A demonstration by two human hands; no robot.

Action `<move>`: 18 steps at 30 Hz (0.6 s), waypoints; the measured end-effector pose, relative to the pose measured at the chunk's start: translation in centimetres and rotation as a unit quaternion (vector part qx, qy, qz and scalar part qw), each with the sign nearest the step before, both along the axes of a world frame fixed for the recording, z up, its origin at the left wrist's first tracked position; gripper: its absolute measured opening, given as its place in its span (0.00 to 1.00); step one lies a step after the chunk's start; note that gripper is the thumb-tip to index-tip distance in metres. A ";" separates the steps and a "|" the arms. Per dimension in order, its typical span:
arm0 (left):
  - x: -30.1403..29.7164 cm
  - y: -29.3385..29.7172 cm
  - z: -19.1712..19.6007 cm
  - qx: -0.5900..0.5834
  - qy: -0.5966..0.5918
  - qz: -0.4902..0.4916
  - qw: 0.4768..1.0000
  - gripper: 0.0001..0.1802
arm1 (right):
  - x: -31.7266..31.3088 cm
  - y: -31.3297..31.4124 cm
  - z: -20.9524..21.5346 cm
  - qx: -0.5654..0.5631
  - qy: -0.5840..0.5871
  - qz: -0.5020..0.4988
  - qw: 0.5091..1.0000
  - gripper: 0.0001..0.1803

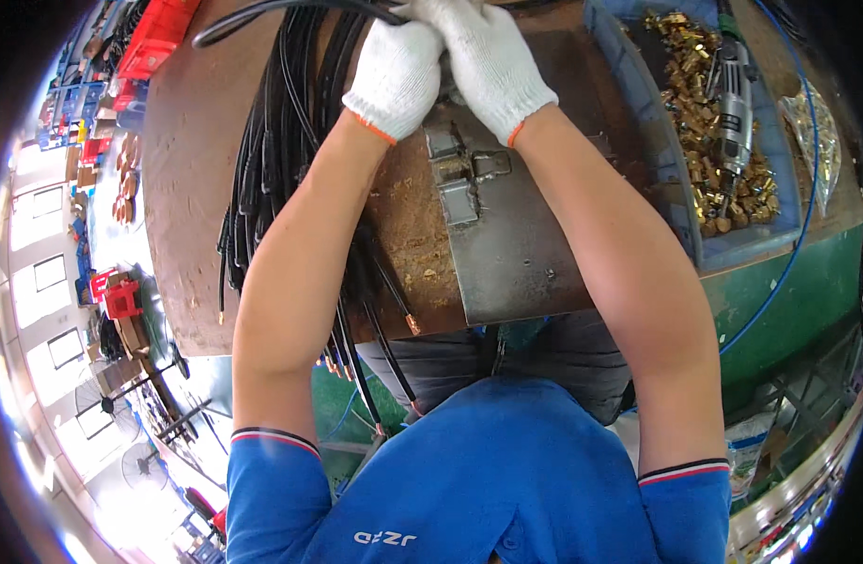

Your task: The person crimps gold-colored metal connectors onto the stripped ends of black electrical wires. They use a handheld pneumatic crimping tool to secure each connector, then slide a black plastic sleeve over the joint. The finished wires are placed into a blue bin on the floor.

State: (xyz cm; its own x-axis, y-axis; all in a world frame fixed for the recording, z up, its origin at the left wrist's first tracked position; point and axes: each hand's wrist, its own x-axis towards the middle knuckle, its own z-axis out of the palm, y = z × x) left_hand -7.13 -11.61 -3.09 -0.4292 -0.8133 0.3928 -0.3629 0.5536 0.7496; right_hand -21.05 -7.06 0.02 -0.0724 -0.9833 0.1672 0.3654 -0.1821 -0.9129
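Both my hands wear white knit gloves with orange cuffs and meet at the top edge of the view. My left hand [394, 77] is closed, with a thick black cable [290, 5] running into its grip from the left. Pressed against it, my right hand [495, 70] has its fingers bent together; what they pinch is hidden by the gloves and the frame edge. Below the hands, a metal fixture [459, 199] with small blocks and a bracket sits on a steel plate [520, 273]. Many black cables [262, 179] lie in a bundle left of my hands, some showing bare copper ends.
A blue-grey bin [680, 202] of brass fittings [680, 89] stands at the right, with a grey-and-green power tool [734, 108] lying in it. Beyond are a clear bag [812, 141] and a blue hose [796, 246]. Red bins [154, 42] stand far left. The worn table [192, 197] ends near my body.
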 end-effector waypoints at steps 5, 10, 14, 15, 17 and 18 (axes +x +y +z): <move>-2.6 3.6 0.9 0.200 0.238 -0.009 0.950 0.09 | -0.6 1.5 -1.3 -0.031 0.028 0.017 0.999 0.14; -2.6 3.4 -0.1 0.165 0.292 0.006 0.942 0.07 | -0.1 0.9 -2.1 -0.039 0.032 0.038 0.998 0.08; -2.3 4.4 2.2 0.100 0.178 0.086 0.975 0.12 | -1.7 1.6 -0.3 -0.040 0.200 -0.044 0.978 0.33; -1.9 5.1 4.4 0.121 0.084 0.106 0.983 0.18 | -2.1 2.7 0.7 -0.013 0.181 -0.077 0.980 0.34; -0.2 5.2 4.5 0.118 0.107 0.155 0.975 0.34 | -2.6 3.6 0.4 0.100 0.128 -0.144 0.976 0.33; 1.0 6.8 5.1 0.167 0.112 0.200 0.959 0.40 | -2.6 5.4 1.4 0.142 0.077 -0.161 0.974 0.30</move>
